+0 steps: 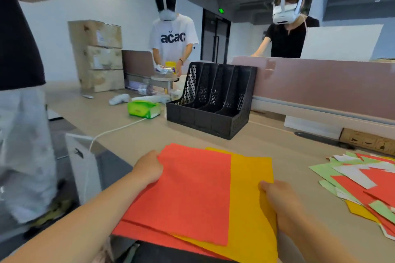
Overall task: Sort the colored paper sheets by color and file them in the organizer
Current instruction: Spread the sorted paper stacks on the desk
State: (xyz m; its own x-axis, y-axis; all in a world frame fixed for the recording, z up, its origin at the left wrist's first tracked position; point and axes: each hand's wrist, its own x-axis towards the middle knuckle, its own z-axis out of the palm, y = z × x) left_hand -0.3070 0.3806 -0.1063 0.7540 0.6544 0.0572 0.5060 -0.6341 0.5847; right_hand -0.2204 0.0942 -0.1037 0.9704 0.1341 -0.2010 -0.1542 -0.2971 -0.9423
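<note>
red sheets (188, 194) pinched by left hand (149, 168), yellow sheets (250, 198) gripped by right hand (275, 196), near edges cut off

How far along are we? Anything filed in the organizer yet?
Early stage. Done: nothing filed; the black organizer shows no paper in its slots. In hand: the left hand grips red sheets, the right hand grips yellow sheets, red overlapping yellow. Left: a mixed pile of red, green, white and yellow sheets lies unsorted at right.

red sheets (188, 194) over orange-yellow sheets (250, 209); black perforated organizer (211, 100); green tissue pack (143, 109); beige table (277, 141).
</note>
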